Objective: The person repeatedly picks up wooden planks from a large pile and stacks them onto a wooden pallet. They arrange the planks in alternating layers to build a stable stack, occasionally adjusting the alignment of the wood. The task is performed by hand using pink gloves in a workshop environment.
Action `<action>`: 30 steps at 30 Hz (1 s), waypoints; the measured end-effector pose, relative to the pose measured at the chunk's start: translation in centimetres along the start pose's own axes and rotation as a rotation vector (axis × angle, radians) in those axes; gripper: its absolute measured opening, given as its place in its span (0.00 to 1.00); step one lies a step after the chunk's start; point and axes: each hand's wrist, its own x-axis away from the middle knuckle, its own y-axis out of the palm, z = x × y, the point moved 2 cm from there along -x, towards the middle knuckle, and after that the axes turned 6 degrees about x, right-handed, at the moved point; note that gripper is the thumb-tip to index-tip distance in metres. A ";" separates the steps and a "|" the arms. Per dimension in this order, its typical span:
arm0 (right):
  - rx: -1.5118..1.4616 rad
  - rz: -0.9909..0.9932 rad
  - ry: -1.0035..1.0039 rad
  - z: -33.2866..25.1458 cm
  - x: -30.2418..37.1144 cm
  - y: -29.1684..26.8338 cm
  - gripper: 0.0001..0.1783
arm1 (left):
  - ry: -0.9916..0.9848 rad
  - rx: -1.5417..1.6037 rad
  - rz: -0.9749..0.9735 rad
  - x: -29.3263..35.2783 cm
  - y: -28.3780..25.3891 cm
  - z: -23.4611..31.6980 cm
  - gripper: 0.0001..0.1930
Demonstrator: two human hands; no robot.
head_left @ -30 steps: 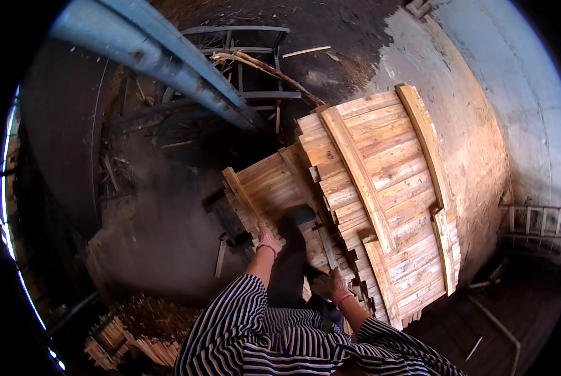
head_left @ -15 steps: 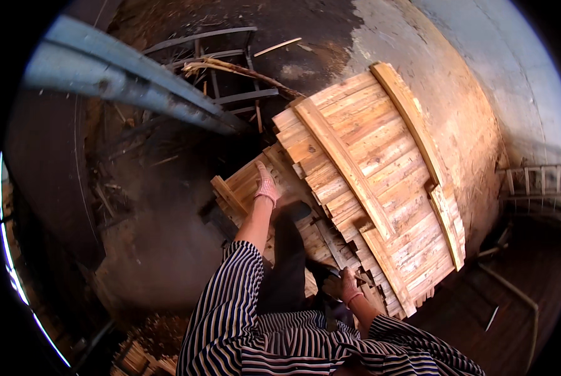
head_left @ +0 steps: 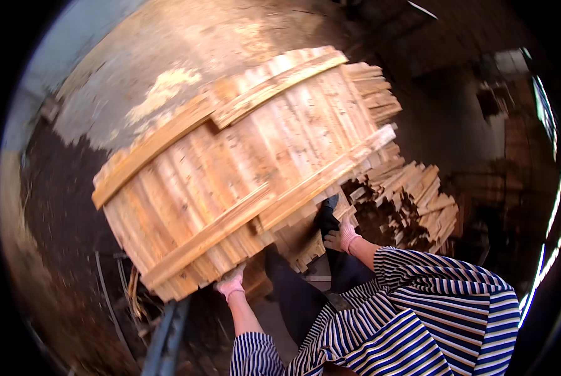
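Observation:
A large stack of light wooden planks [head_left: 249,163] lies in front of me, with long battens [head_left: 318,182] running across its top. My left hand [head_left: 231,282], in a pinkish glove, reaches the stack's near edge at the lower left. Its fingers are blurred and partly hidden by the plank ends. My right hand [head_left: 343,238], also gloved, is beside my right leg, close to the stack's near edge. Its fingers look curled; what they hold, if anything, cannot be made out among the wood ends around them.
A heap of loose wood pieces [head_left: 421,203] lies at the right of my legs. More planks [head_left: 374,91] jut out beyond the stack's far right end. A blue metal post [head_left: 167,335] stands at the lower left, beside thin metal bars [head_left: 109,301]. Sawdust [head_left: 167,91] covers part of the floor beyond.
My view has swung round, so the stack now slants from lower left to upper right. My left hand has left the lower planks and come to the stack's near edge.

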 end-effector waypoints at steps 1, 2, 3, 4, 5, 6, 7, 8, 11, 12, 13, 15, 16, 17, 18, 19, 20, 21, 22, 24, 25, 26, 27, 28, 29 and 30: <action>-0.253 0.037 0.020 -1.5 -1.1 1.8 0.46 | 0.035 -0.639 0.032 -0.8 0.3 0.9 0.50; -0.437 0.016 0.015 -3.2 -2.3 3.3 0.53 | 0.113 -1.243 0.046 -0.7 0.5 1.7 0.48; -0.570 -0.007 0.001 -5.3 -3.8 5.4 0.59 | 0.198 -1.840 0.121 -0.4 0.7 2.8 0.46; -0.598 -0.054 -0.118 -7.3 -6.7 5.0 0.57 | 0.227 -1.806 0.097 -0.8 1.9 1.4 0.45; -0.718 0.160 -0.085 -6.0 -7.7 3.4 0.56 | 0.119 -2.050 0.152 1.7 4.3 -1.0 0.44; -0.836 0.391 -0.040 -3.9 -7.8 -0.1 0.55 | -0.011 -2.313 0.177 5.9 8.0 -3.8 0.44; -0.873 0.313 -0.111 -3.5 -7.9 -0.3 0.53 | 0.039 -2.349 0.169 5.6 7.5 -3.5 0.43; -0.898 0.246 -0.095 -3.2 -7.3 0.1 0.51 | 0.076 -2.310 0.143 4.6 6.3 -2.6 0.42; -0.941 0.138 0.015 -4.9 -4.5 3.6 0.49 | -0.063 -0.728 0.089 0.5 1.3 0.9 0.40; -0.968 0.168 0.059 -4.8 -3.1 2.9 0.48 | -0.164 -0.398 0.095 0.2 0.3 0.6 0.39; -0.991 0.211 0.063 -3.4 -3.7 0.6 0.48 | -0.266 -0.217 0.103 0.5 -0.5 -0.4 0.38; -1.013 0.220 0.053 -1.2 -6.4 -3.1 0.49 | -0.383 -0.081 0.133 1.3 -1.5 -1.6 0.37; -1.015 0.201 0.035 -0.1 -8.3 -5.1 0.50 | -0.386 -0.141 0.136 1.9 -1.8 -2.4 0.36; -1.013 0.177 0.021 0.7 -10.3 -6.9 0.50 | -0.328 -0.330 0.144 2.8 -1.6 -3.2 0.39; -0.970 0.183 -0.015 1.1 -12.1 -8.8 0.51 | -0.270 -0.520 0.163 3.8 -1.3 -3.9 0.43; -0.934 0.211 -0.050 2.3 -13.9 -11.7 0.51 | -0.197 -0.669 0.142 5.9 0.7 -5.4 0.41; -0.979 0.177 -0.012 2.7 -14.8 -13.8 0.51 | -0.046 -0.953 0.148 9.5 4.7 -7.8 0.38; -1.022 0.147 0.021 2.8 -15.1 -16.2 0.51 | 0.110 -1.235 0.144 13.2 8.9 -10.9 0.36; -1.014 0.161 0.009 1.0 -14.0 -17.7 0.50 | 0.297 -1.496 0.134 15.9 12.4 -14.0 0.34; -0.987 0.192 -0.033 -3.1 -12.1 -21.8 0.49 | 0.346 -1.405 -0.185 16.4 16.0 -20.2 0.26; -1.047 0.228 -0.004 -2.3 -13.0 -25.5 0.47 | 0.315 -1.457 -0.255 15.3 16.9 -23.1 0.25; -0.973 0.274 -0.042 1.0 -15.9 -30.4 0.46 | 0.261 -1.509 -0.321 15.0 18.3 -26.4 0.25; -0.897 0.323 -0.072 4.6 -18.3 -35.8 0.44 | 0.073 -1.469 -0.304 14.3 19.6 -29.8 0.24; -0.813 0.345 -0.102 6.2 -20.7 -39.2 0.43 | -0.018 -1.488 -0.330 13.3 21.1 -32.5 0.23; -0.864 0.393 -0.078 0.4 -20.2 -39.1 0.40 | -0.009 -1.483 -0.348 11.7 23.2 -34.1 0.23; -0.803 0.513 -0.063 -0.3 -20.4 -42.9 0.42 | -0.090 -1.503 -0.373 10.6 24.0 -36.9 0.22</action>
